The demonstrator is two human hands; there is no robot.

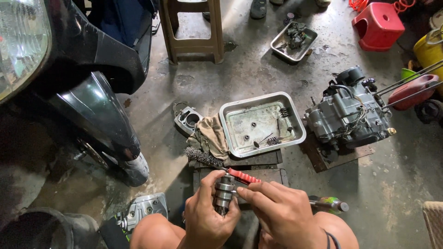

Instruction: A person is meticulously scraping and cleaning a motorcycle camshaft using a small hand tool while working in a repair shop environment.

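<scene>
Currently left hand (206, 216) is clamped round the metal shaft (224, 193), axis upright, right hand (281, 213) pinching its top from the right, closer.

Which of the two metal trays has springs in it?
The big tray in the middle, beside the engine, holds springs. The small tray farther away holds a dark, greasy part instead.

Greasy steel camshaft (224, 193), upright, above a red-handled wire brush (217, 166).
</scene>
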